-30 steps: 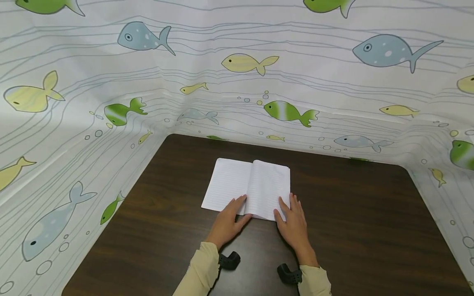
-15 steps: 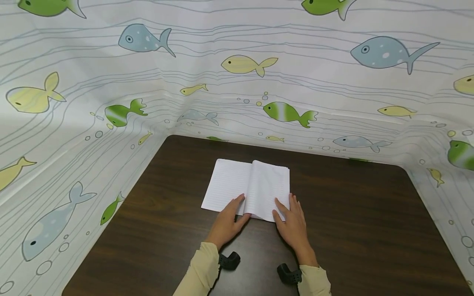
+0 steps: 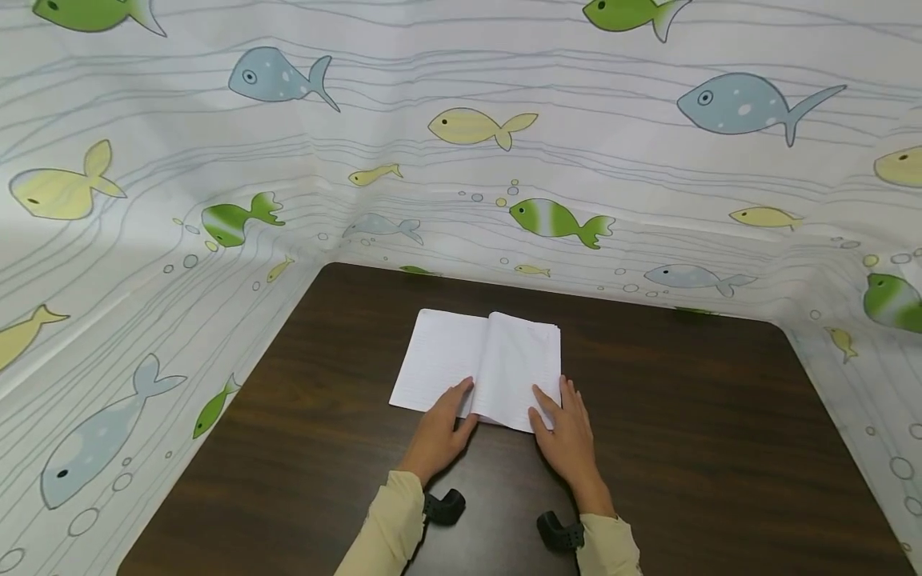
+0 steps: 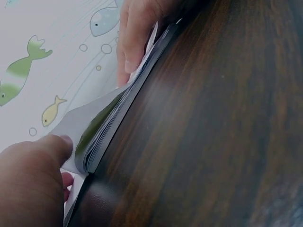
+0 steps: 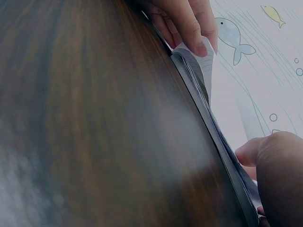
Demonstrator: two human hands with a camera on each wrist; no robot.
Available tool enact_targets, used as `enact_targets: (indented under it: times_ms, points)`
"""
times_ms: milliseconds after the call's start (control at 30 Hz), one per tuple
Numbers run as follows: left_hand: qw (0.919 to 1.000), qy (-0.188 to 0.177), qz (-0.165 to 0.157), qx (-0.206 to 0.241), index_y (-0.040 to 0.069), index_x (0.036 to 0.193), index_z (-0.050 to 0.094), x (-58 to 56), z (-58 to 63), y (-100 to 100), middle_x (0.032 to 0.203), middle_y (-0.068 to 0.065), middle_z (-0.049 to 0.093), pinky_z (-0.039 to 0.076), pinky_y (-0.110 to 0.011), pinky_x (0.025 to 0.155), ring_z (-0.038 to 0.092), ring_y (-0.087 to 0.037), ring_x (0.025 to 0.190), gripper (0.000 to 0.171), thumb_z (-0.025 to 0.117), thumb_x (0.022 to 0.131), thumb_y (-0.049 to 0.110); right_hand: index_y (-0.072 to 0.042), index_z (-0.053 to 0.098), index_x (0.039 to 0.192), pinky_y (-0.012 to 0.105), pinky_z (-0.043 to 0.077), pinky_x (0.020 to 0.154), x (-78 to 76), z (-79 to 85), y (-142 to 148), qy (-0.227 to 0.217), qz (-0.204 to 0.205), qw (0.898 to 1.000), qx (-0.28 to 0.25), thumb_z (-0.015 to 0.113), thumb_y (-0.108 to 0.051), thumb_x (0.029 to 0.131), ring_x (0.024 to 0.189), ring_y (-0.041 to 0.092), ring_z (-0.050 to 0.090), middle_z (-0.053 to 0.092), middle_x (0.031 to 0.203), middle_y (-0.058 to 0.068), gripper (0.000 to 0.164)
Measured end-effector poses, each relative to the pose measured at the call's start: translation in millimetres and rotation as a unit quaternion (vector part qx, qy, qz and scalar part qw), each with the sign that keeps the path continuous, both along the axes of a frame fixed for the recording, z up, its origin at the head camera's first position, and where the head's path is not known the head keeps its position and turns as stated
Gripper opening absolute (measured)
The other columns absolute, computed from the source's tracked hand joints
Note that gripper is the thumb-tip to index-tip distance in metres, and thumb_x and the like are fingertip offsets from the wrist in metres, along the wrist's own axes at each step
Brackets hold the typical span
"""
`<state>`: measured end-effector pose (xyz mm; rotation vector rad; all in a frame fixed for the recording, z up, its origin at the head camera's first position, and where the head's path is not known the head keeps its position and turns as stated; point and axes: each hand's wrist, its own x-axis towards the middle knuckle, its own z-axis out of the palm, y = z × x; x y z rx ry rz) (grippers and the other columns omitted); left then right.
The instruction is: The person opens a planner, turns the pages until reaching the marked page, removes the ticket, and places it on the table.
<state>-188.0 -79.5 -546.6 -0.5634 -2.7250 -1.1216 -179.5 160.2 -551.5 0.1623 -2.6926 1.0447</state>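
An open notebook [image 3: 442,352] with lined white pages lies on the dark wooden table. My left hand [image 3: 437,432] rests at its lower middle, fingers extended over the left page by the fold. In the left wrist view the left thumb [image 4: 59,147] presses a page that bulges up beside the spine, above the stacked sheets. My right hand [image 3: 569,438] lies at the lower right corner, fingers straight along the outer edge and thumb on the right page [image 3: 515,360]. The right wrist view shows the right thumb [image 5: 248,150] touching the page edge.
Dark wood tabletop [image 3: 684,432] extends around the notebook. A white sheet printed with fish [image 3: 461,48] stands along the back and sides of the table. Black wrist devices [image 3: 444,507] sit on both wrists, below cream sleeves.
My left thumb has slid slightly left along the lower edge by the fold. The right hand stays nearly still on the right page. The head view has shifted a little.
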Motion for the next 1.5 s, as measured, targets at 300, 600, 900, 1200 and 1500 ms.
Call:
enact_targets:
  times_ms: [300,600,900,1200,1500]
  points:
    - [1.0,-0.002,-0.007,0.004,0.004,0.156,0.042,-7.7,3.5,0.1,0.154,-0.016,0.051,0.04,-0.05,0.117,0.047,-0.032,0.144,0.058,0.061,0.106,0.025,0.003,0.061,0.142,0.065,0.02,0.121,-6.5,6.6,0.2,0.023,-0.005,1.0,-0.009,0.055,-0.02,0.106,0.15,0.05,0.029,0.037,0.157,0.034,0.043]
    - [0.9995,0.03,-0.002,0.0,0.003,0.153,0.046,-8.1,1.9,1.5,0.149,-0.016,0.055,0.043,-0.049,0.114,0.051,-0.033,0.14,0.061,0.069,0.101,0.022,0.01,0.048,0.149,0.06,0.019,0.123,-7.9,8.2,0.7,0.009,-0.006,1.0,0.009,0.059,-0.006,0.096,0.15,0.048,0.028,0.036,0.158,0.034,0.056]
    - [0.9986,0.052,-0.005,0.003,0.002,0.152,0.047,-6.2,-1.3,1.0,0.146,-0.017,0.058,0.046,-0.049,0.111,0.054,-0.033,0.137,0.06,0.071,0.1,0.019,0.007,0.044,0.152,0.058,0.016,0.125,-7.9,5.0,1.5,-0.014,-0.007,1.0,0.006,0.065,-0.014,0.098,0.153,0.046,0.025,0.032,0.16,0.032,0.062]
    - [0.999,0.044,-0.005,-0.002,0.003,0.153,0.045,-4.8,-2.6,0.3,0.147,-0.014,0.057,0.046,-0.047,0.112,0.053,-0.03,0.139,0.061,0.07,0.1,0.02,0.008,0.047,0.15,0.057,0.017,0.125,-6.4,3.3,1.2,-0.019,-0.008,1.0,0.01,0.062,-0.007,0.097,0.153,0.046,0.025,0.033,0.16,0.032,0.058]
    - [0.999,0.014,0.008,0.043,0.005,0.159,0.037,-3.1,-2.3,-0.3,0.157,-0.016,0.047,0.04,-0.049,0.117,0.045,-0.03,0.145,0.062,0.064,0.103,0.015,0.007,0.049,0.149,0.058,0.015,0.125,-4.2,-0.2,2.0,-0.015,-0.001,1.0,0.0,0.062,-0.015,0.1,0.153,0.046,0.024,0.032,0.161,0.032,0.055]
